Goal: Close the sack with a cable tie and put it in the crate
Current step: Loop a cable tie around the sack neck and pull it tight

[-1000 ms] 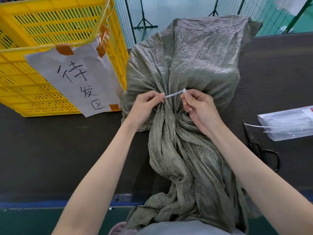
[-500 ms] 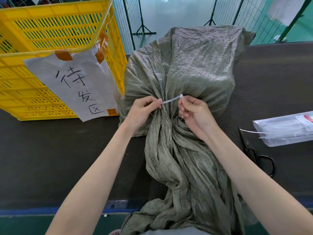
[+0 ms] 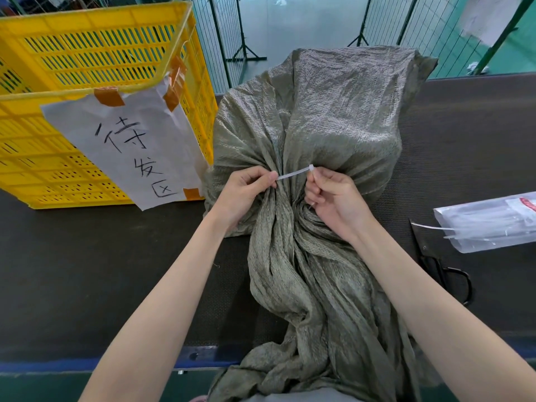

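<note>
A grey-green woven sack [image 3: 327, 117] lies on the dark table, its bulging body away from me and its loose mouth trailing over the near edge. Its neck is gathered between my hands. A white cable tie [image 3: 294, 173] spans the neck. My left hand [image 3: 246, 192] pinches the tie's tail end. My right hand [image 3: 333, 198] holds the end with the small head. How far the tie runs under the neck is hidden. The yellow slotted crate [image 3: 95, 53] stands at the left, apart from the sack.
A white paper sign [image 3: 130, 146] with handwriting is taped to the crate's near corner. At the right lie a clear bag of cable ties [image 3: 490, 224] and black scissors [image 3: 443, 268]. A wire fence [image 3: 220, 39] stands behind the dark table [image 3: 87, 271].
Both hands stay at the sack's neck on the tie. The visible tie stretch between them has shortened slightly. My view has tilted, so everything sits lower in the frame.
</note>
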A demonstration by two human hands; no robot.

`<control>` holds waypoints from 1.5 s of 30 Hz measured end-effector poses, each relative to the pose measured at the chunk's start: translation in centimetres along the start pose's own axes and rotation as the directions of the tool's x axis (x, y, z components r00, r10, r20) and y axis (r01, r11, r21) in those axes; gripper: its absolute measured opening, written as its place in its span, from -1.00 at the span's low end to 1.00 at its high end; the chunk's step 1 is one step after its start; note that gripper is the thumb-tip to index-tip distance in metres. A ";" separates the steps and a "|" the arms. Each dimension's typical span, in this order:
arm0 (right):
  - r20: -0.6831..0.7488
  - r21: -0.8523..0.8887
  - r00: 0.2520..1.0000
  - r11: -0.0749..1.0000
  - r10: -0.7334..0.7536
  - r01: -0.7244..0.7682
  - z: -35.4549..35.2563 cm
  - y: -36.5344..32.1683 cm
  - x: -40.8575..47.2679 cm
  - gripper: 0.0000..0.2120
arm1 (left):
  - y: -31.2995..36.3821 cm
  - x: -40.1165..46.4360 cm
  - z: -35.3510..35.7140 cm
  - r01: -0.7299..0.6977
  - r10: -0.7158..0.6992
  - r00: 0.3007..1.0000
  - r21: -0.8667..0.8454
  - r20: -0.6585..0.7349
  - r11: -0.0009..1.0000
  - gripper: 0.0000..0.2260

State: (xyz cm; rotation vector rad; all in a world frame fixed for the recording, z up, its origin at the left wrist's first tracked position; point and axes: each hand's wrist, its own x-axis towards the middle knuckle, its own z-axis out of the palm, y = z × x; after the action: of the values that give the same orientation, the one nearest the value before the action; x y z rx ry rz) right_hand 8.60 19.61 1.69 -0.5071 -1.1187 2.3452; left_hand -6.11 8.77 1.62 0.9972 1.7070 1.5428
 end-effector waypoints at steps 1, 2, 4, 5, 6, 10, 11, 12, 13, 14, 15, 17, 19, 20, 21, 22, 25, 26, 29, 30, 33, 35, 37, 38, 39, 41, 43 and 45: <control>0.003 0.006 1.000 1.000 0.007 -0.007 0.0 0.0 0.0 -0.78 | 0.0 0.1 0.0 -0.003 0.003 1.000 0.004 0.003 1.000 -0.72; 0.005 0.011 1.000 1.000 0.014 -0.014 0.0 0.0 0.0 -0.81 | -0.1 0.1 -0.1 -0.005 0.005 1.000 0.008 0.005 1.000 -0.73; 0.009 0.018 1.000 0.999 0.026 -0.027 0.1 0.0 0.1 -0.87 | -0.1 0.1 -0.1 -0.011 0.010 1.000 0.013 0.007 1.000 -0.73; 0.011 0.019 0.999 0.999 0.031 -0.032 0.1 0.0 0.1 -0.89 | -0.1 0.1 -0.1 -0.014 0.014 1.000 0.013 0.007 1.000 -0.73; 0.012 0.020 0.999 0.999 0.035 -0.035 0.1 0.0 0.1 -0.89 | -0.2 0.2 -0.1 -0.018 0.018 1.000 0.011 0.008 1.000 -0.73; 0.005 0.032 0.999 0.998 0.053 -0.053 0.0 0.1 0.2 -0.80 | -0.2 0.2 -0.2 -0.021 0.021 1.000 0.005 0.018 1.000 -0.74; 0.006 0.031 0.998 0.998 0.055 -0.055 0.0 0.1 0.2 -0.78 | -0.3 0.3 -0.3 -0.023 0.022 1.000 0.005 0.021 1.000 -0.74; 0.006 0.031 0.999 0.998 0.054 -0.054 0.0 0.1 0.2 -0.78 | -0.3 0.3 -0.3 -0.023 0.023 0.999 0.003 0.023 1.000 -0.74; 0.006 0.034 0.999 0.998 0.053 -0.053 0.1 0.1 0.2 -0.79 | -0.3 0.3 -0.3 -0.021 0.021 0.999 0.001 0.026 1.000 -0.74; 0.006 0.035 0.999 0.998 0.052 -0.052 0.1 0.1 0.2 -0.80 | -0.3 0.3 -0.4 -0.018 0.018 0.999 -0.002 0.029 1.000 -0.74; 0.005 0.036 0.999 0.998 0.051 -0.051 0.1 0.2 0.2 -0.80 | -0.4 0.4 -0.4 -0.014 0.014 0.999 -0.007 0.032 1.000 -0.73; 0.001 0.032 0.999 0.998 0.050 -0.050 0.0 0.2 0.2 -0.78 | -0.5 0.4 -0.4 -0.008 0.009 0.999 -0.008 0.038 1.000 -0.72; 0.001 0.029 0.999 0.998 0.049 -0.049 0.0 0.2 0.2 -0.80 | -0.6 0.4 -0.4 -0.010 0.011 0.999 -0.017 0.041 1.000 -0.72; 0.005 0.028 0.999 0.999 0.046 -0.046 0.0 0.2 0.2 -0.83 | -0.6 0.4 -0.4 -0.014 0.015 0.999 -0.022 0.043 1.000 -0.72; 0.012 0.028 0.999 0.999 0.044 -0.044 0.0 0.2 0.1 -0.86 | -0.6 0.5 -0.4 -0.019 0.020 0.999 -0.026 0.044 0.999 -0.72; 0.019 0.030 0.999 0.999 0.042 -0.043 0.0 0.1 0.1 -0.88 | -0.6 0.5 -0.4 -0.023 0.024 0.999 -0.027 0.043 0.999 -0.73; 0.029 0.035 0.999 0.998 0.043 -0.044 -0.2 0.1 0.2 -0.89 | -0.5 0.6 -0.4 -0.019 0.020 0.999 -0.028 0.042 0.999 -0.73; 0.031 0.031 0.999 0.999 0.043 -0.044 -0.3 0.1 0.2 -0.89 | -0.5 0.6 -0.4 -0.019 0.020 0.999 -0.029 0.044 0.999 -0.73; 0.036 0.003 0.999 0.999 0.034 -0.035 -0.4 0.1 0.2 -0.88 | -0.5 0.5 -0.3 -0.016 0.018 0.999 -0.035 0.041 0.999 -0.72; 0.036 -0.007 0.999 1.000 0.031 -0.030 -0.4 0.2 0.2 -0.87 | -0.5 0.5 -0.3 -0.013 0.014 0.999 -0.032 0.036 0.999 -0.73; 0.041 -0.029 0.999 0.999 0.016 -0.015 -0.5 0.2 0.3 -0.86 | -0.3 0.5 -0.1 -0.001 0.001 1.000 -0.013 0.025 1.000 -0.76; 0.047 -0.036 0.999 0.999 0.011 -0.009 -0.5 0.2 0.3 -0.87 | -0.3 0.5 0.0 0.004 -0.004 1.000 -0.009 0.022 1.000 -0.77; 0.049 -0.047 0.999 0.999 0.006 -0.004 -0.5 0.2 0.3 -0.87 | -0.2 0.4 0.1 0.001 -0.001 1.000 -0.012 0.017 1.000 -0.77; 0.049 -0.053 0.999 0.999 0.005 -0.003 -0.5 0.2 0.3 -0.87 | -0.2 0.4 0.1 -0.001 0.001 1.000 -0.011 0.014 1.000 -0.76; 0.047 -0.059 0.999 0.998 0.005 -0.002 -0.5 0.2 0.3 -0.86 | -0.3 0.4 0.1 -0.003 0.003 1.000 -0.011 0.011 1.000 -0.76; 0.043 -0.066 0.999 0.998 0.008 -0.005 -0.5 0.1 0.2 -0.84 | -0.4 0.3 0.2 0.001 -0.002 1.000 -0.050 -0.003 0.999 -0.75; 0.038 -0.070 0.999 0.997 0.012 -0.010 -0.4 0.1 0.2 -0.81 | -0.5 0.2 0.3 0.026 -0.029 0.999 -0.131 -0.025 0.991 -0.73; 0.031 -0.077 0.999 0.997 0.013 -0.010 -0.3 0.1 0.2 -0.80 | -0.6 0.2 0.5 0.042 -0.049 0.998 -0.161 -0.040 0.986 -0.72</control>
State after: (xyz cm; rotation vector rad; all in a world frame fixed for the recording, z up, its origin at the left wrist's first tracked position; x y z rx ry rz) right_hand 8.60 19.88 1.38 -0.5067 -1.2277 2.3347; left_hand -5.83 9.20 0.98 0.8425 1.5953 1.6540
